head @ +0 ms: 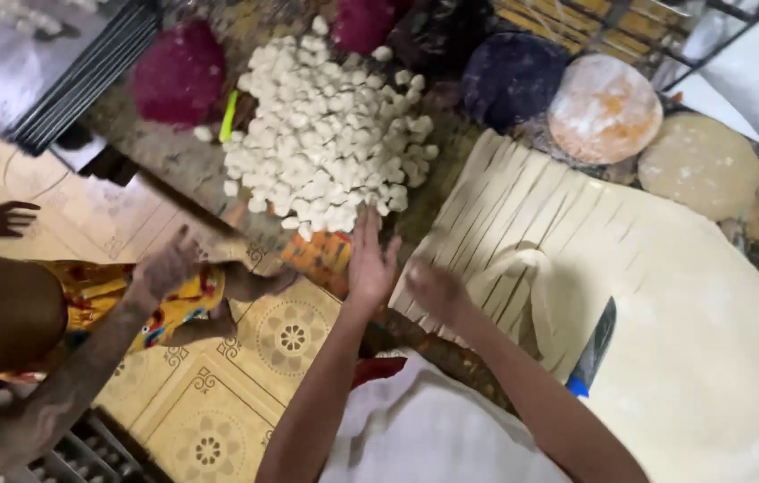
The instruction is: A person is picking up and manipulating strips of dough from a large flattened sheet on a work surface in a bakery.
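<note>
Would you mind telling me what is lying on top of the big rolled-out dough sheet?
On the dough sheet lies a knife with a blue handle, and the right hand rests on the cut strips. Whatever lies under the sheet is covered.

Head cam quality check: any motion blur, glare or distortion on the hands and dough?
Head view: the right hand is smeared by motion blur at the cut strips of the pale rolled dough sheet; the left hand, open by the heap of small white dough cubes, is softer but readable; the heap looks slightly overexposed; edges bow, suggesting a wide lens; the blue-handled knife stays fairly sharp.
</note>
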